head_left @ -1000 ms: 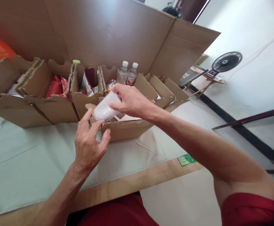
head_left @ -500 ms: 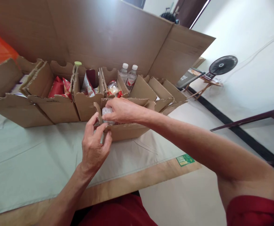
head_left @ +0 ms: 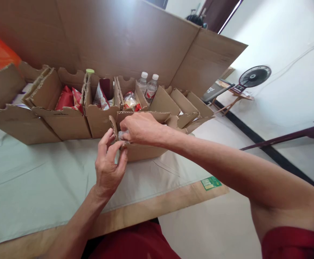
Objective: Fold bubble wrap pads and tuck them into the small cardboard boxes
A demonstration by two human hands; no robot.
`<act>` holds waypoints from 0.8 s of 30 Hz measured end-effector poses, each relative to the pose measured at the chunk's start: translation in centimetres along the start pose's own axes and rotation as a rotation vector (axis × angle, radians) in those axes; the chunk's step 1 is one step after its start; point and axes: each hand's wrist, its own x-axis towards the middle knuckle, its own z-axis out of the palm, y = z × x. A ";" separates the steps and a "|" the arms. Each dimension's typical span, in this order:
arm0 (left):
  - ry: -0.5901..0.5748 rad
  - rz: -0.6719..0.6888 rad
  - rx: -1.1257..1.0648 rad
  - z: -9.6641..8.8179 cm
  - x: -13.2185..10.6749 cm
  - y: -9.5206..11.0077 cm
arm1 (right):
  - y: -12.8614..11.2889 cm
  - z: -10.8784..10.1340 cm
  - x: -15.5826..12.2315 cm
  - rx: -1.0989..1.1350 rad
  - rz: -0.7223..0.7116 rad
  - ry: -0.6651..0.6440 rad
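Observation:
My right hand [head_left: 141, 128] is closed over a clear plastic packet [head_left: 121, 135] and holds it down inside a small open cardboard box [head_left: 143, 151] near the table's middle. Only a sliver of the packet shows under my fingers. My left hand [head_left: 109, 165] is at the box's near left corner, fingers curled and touching the cardboard wall; whether it grips the wall I cannot say.
A row of cardboard boxes [head_left: 65, 122] behind holds red snack packs [head_left: 68, 99], wrapped sweets [head_left: 130, 100] and two water bottles [head_left: 148, 86]. A tall cardboard sheet [head_left: 124, 39] stands at the back. Pale green cloth [head_left: 38, 180] covers the table. A black fan [head_left: 254, 76] stands at right.
My right hand has lowered the clear packet from above the small box down into it. My left hand has risen to the box's near left corner.

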 end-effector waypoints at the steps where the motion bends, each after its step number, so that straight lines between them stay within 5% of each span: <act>1: 0.005 -0.022 -0.031 0.1 -0.2 0.0 | 0.0 0.1 0.0 -0.013 -0.007 -0.014; 9: -0.048 -0.265 -0.133 1.1 -2.4 -0.5 | 0.4 -0.2 1.0 0.076 -0.076 -0.086; 11: -0.080 -0.293 -0.117 0.8 -2.6 -0.6 | 1.6 -0.4 -0.8 0.184 -0.105 0.033; 14: -0.177 -0.393 -0.111 -0.1 -2.8 -0.8 | 4.7 0.9 -6.2 0.464 -0.032 0.434; 17: -0.265 -0.506 -0.105 -1.0 -3.4 -1.3 | 8.4 5.6 -11.9 0.735 0.222 0.908; 19: -0.284 -0.521 -0.113 -1.4 -3.9 -2.0 | 10.3 9.9 -14.0 0.836 0.392 1.084; 24: -0.327 -0.542 -0.179 -1.2 -4.3 -3.3 | 11.2 18.3 -12.1 0.980 0.395 0.883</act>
